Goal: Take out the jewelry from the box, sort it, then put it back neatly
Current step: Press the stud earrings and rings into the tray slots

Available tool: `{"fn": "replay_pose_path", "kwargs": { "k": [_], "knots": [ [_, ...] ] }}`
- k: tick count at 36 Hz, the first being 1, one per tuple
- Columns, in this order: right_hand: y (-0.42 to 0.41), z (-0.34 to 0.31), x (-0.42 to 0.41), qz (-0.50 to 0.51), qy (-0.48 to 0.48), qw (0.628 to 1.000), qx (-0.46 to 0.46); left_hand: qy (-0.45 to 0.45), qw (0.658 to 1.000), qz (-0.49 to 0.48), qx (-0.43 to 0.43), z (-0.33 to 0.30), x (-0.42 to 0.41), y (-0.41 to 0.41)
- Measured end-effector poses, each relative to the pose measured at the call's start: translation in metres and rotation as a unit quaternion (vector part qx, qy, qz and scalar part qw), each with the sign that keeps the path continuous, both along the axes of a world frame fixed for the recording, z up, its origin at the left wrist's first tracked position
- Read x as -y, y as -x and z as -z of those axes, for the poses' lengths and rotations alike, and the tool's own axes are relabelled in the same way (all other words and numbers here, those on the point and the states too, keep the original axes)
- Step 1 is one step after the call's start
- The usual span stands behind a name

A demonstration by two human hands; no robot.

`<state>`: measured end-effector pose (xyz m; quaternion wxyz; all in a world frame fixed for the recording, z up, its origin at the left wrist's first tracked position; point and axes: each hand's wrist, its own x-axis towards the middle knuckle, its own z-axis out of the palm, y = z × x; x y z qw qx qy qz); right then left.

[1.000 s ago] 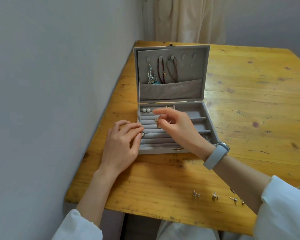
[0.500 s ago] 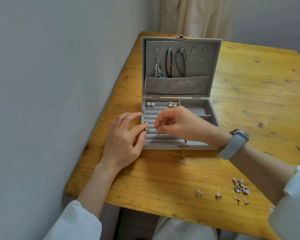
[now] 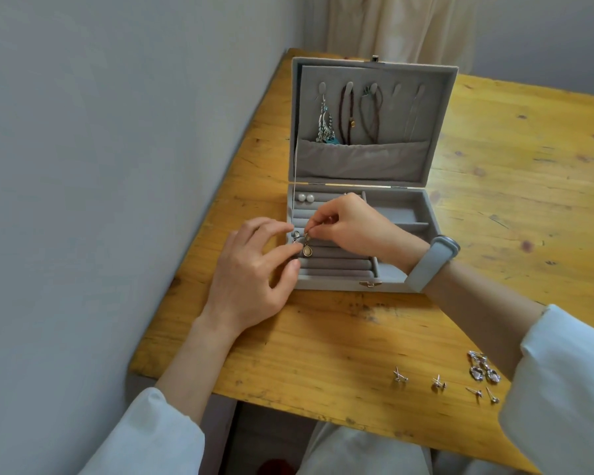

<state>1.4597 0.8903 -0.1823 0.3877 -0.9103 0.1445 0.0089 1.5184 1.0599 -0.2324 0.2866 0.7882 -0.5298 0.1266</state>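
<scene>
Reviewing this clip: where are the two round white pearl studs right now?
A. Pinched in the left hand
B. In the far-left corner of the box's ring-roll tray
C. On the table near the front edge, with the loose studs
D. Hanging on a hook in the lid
B: the pearl studs sit side by side at the far-left corner of the jewelry box tray, just below the lid hinge, apart from both hands.

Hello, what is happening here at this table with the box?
A person is sorting jewelry from an open grey jewelry box on a wooden table. The right hand pinches a teardrop earring over the ring rolls; the left hand pinches a second small piece beside it. Several earrings lie on the table.
</scene>
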Motion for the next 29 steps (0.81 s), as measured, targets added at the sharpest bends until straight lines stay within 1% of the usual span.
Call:
{"fn": "replay_pose_path", "kwargs": {
  "k": [4, 7, 12, 15, 18, 23, 29],
  "knots": [
    [-0.004, 0.004, 0.000, 0.012, -0.007, 0.999, -0.031, -0.007, 1.000, 0.014, 0.012, -0.001, 0.000, 0.001],
    [-0.008, 0.009, -0.002, 0.023, 0.039, 0.998, -0.043, -0.008, 1.000, 0.019, 0.017, 0.000, 0.000, 0.001],
    [-0.011, 0.008, -0.004, 0.041, 0.086, 0.994, -0.048, -0.013, 0.999, 0.020, 0.022, 0.001, 0.001, 0.001],
    [-0.010, 0.011, -0.007, 0.046, 0.129, 0.990, -0.024, -0.015, 0.999, 0.016, 0.025, 0.001, 0.002, 0.001],
    [-0.006, 0.015, -0.010, 0.051, 0.154, 0.986, 0.029, -0.010, 0.999, 0.012, 0.029, 0.001, 0.001, 0.001],
    [0.008, 0.022, -0.009, 0.038, 0.157, 0.981, 0.112, 0.000, 1.000, 0.010, 0.029, 0.001, 0.001, 0.002],
    [0.022, 0.031, -0.007, 0.007, 0.163, 0.975, 0.153, 0.007, 1.000, 0.010, 0.025, 0.000, 0.001, 0.002]
  ]
}}
